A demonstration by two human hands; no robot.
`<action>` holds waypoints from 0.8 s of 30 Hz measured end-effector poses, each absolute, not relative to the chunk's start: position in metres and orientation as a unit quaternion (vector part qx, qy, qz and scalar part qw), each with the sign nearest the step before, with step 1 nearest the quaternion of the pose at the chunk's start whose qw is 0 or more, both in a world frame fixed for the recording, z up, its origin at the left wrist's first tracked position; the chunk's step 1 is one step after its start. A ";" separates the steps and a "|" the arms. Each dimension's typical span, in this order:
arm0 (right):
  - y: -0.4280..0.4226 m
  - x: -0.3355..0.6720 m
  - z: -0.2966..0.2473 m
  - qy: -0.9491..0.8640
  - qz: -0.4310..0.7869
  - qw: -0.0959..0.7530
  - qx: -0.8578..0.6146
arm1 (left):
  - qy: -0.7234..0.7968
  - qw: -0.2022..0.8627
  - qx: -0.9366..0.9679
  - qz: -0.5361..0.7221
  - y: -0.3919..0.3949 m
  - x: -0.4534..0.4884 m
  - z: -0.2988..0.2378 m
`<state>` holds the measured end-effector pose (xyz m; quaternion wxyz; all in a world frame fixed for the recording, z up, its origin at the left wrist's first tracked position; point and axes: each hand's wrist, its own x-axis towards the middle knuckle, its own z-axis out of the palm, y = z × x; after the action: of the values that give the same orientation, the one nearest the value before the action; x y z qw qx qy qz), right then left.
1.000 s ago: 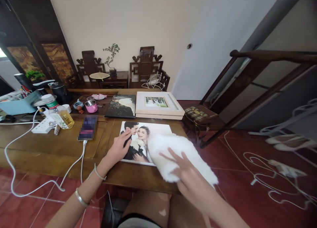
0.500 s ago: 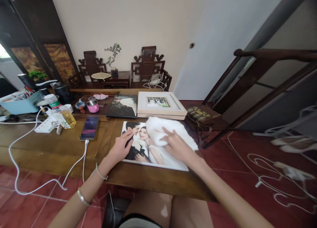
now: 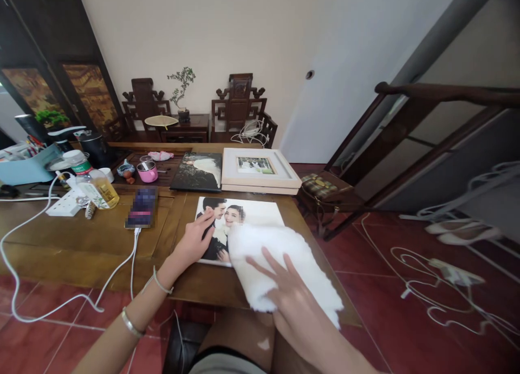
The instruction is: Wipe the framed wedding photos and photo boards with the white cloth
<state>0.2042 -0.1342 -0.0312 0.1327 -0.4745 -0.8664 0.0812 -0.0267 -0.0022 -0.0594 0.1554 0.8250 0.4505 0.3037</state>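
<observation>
A large printed wedding photo lies flat on the wooden table in front of me. My left hand rests on its left edge with the fingers stretched out, pressing it down. My right hand lies flat, fingers spread, on a fluffy white cloth that covers the photo's near right part and hangs over the table's front edge.
Behind the photo lie a dark photo album and a cream framed picture. To the left are a phone on a white cable, a bottle, a power strip and a pink cup. Cables trail on the red floor.
My right hand has drawn the white cloth from the photo's far right corner back toward me, to the near edge. The left hand has stayed on the photo.
</observation>
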 end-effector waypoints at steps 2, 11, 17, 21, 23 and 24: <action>-0.145 0.205 -0.030 -0.871 0.083 0.116 -0.470 | 0.451 0.153 0.825 0.304 -0.002 -0.027 -0.060; -0.032 0.201 -0.016 -0.843 0.084 0.107 -0.520 | 0.447 0.155 0.834 0.283 -0.001 -0.029 -0.060; 0.011 0.191 -0.014 -0.818 0.076 0.142 -0.552 | 0.443 0.150 0.835 0.291 0.000 -0.030 -0.063; -0.035 0.182 -0.017 -0.826 0.064 0.117 -0.547 | 0.443 0.147 0.828 0.310 0.000 -0.028 -0.064; -0.070 0.179 -0.019 -0.837 0.075 0.094 -0.534 | 0.444 0.148 0.827 0.312 -0.001 -0.027 -0.062; -0.088 0.178 -0.020 -0.844 0.084 0.088 -0.523 | 0.445 0.149 0.826 0.312 -0.001 -0.027 -0.061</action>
<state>0.1782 -0.0876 -0.0197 0.0879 -0.5230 -0.8436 0.0838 -0.0267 -0.0009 -0.0613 0.1493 0.8262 0.4450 0.3115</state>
